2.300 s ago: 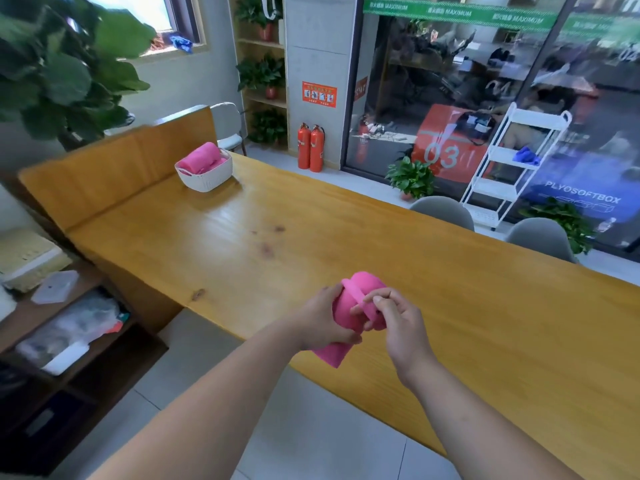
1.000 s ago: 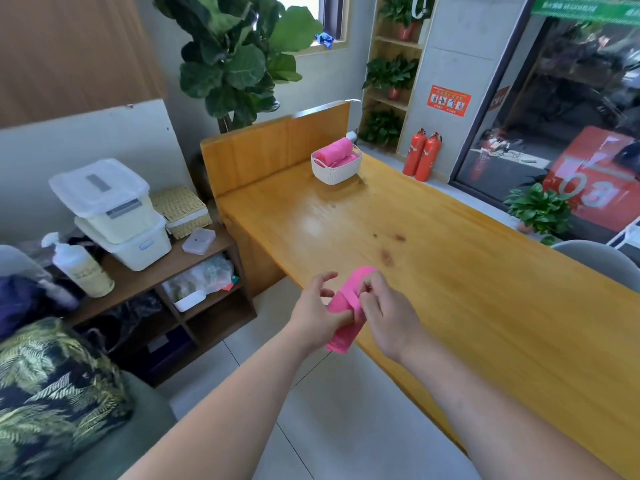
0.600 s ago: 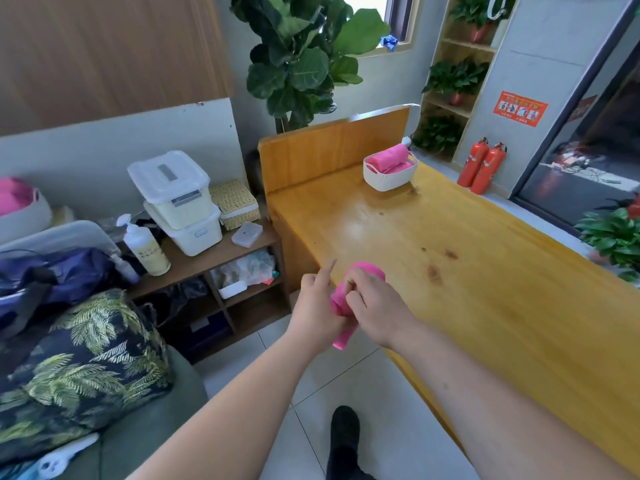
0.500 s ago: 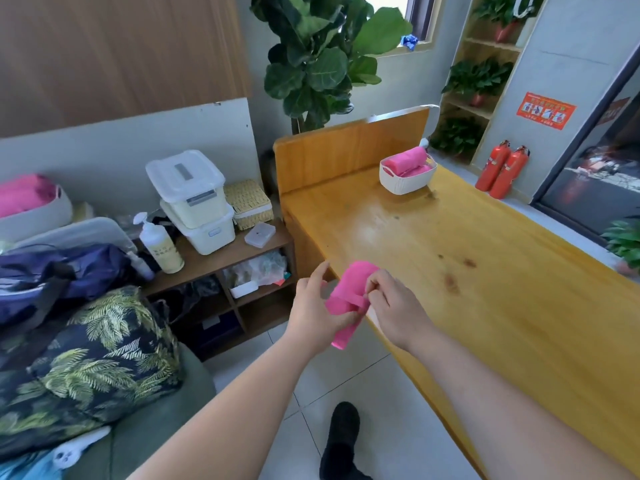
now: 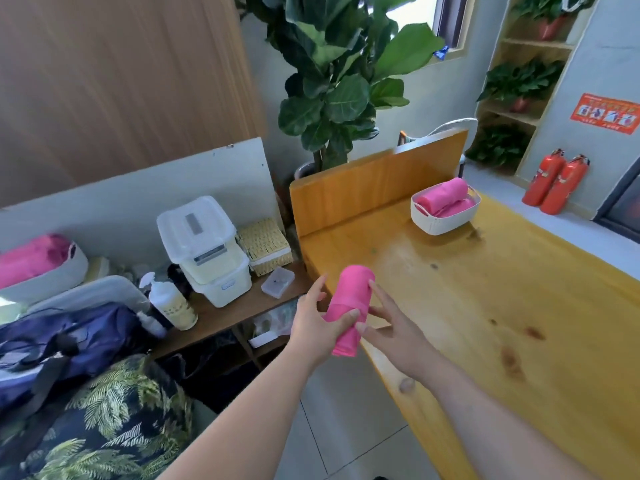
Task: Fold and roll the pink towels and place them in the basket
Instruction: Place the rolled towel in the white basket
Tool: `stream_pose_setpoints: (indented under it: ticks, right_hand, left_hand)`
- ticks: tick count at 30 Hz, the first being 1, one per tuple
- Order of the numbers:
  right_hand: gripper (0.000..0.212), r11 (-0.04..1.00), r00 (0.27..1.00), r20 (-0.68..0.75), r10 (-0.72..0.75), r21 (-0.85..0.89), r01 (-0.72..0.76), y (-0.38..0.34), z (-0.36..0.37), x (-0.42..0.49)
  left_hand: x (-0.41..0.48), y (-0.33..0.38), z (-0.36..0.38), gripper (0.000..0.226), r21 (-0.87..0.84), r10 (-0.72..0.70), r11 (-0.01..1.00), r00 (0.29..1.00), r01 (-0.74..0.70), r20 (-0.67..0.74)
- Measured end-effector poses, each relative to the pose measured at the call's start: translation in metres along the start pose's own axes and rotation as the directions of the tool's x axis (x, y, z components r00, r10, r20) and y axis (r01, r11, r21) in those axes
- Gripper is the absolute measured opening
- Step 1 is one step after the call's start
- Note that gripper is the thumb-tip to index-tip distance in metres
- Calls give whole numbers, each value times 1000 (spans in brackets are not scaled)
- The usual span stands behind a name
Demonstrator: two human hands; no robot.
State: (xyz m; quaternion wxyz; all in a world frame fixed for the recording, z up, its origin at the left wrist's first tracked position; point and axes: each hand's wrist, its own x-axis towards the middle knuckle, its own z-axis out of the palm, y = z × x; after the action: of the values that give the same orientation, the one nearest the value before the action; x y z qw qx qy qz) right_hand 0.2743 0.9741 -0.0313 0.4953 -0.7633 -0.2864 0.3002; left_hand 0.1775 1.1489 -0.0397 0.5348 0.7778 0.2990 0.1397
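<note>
Released from its earlier pinch, my right hand (image 5: 394, 332) now lies spread, straight fingers against the rolled pink towel (image 5: 349, 303), which my left hand (image 5: 311, 329) grips in the air by the tabletop (image 5: 485, 323) edge. Keeping the roll squeezed should stop it unwinding in transit. White basket (image 5: 445, 229), far end: pink rolls (image 5: 445, 197) already inside.

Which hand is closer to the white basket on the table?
Right. The right hand touches the rolled towel on its basket side; the left hand grips the towel from the side away from the basket.
</note>
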Motion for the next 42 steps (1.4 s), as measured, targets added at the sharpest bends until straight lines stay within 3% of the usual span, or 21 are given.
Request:
stream_pose_setpoints:
  ticks: [6, 10, 20, 26, 30, 34, 42]
  right_hand:
    - [96, 977, 998, 28, -49, 211, 42, -9, -31, 68]
    - [97, 966, 999, -7, -34, 254, 35, -3, -53, 92]
    - [97, 942, 971, -211, 112, 333, -36, 30, -117, 120]
    - [101, 914, 894, -367, 256, 393, -100, 43, -145, 153]
    - [100, 883, 816, -448, 365, 445, -150, 38, -156, 180]
    - [99, 859, 733, -537, 418, 495, -128, 31, -171, 211]
    - [100, 841, 609, -637, 474, 532, -99, 18, -193, 264]
  left_hand:
    - [74, 27, 10, 83, 93, 69, 993, 992, -79, 106]
    - [113, 39, 22, 68, 81, 89, 990, 968, -111, 235]
    - [204, 70, 85, 64, 119, 117, 966, 798, -231, 592]
    - [273, 75, 140, 60, 27, 171, 964, 691, -266, 703]
    - [319, 83, 159, 60, 43, 168, 947, 605, -318, 778]
    - [361, 98, 175, 56, -54, 227, 945, 528, -323, 818]
    - [443, 121, 198, 55, -44, 247, 914, 467, -403, 849]
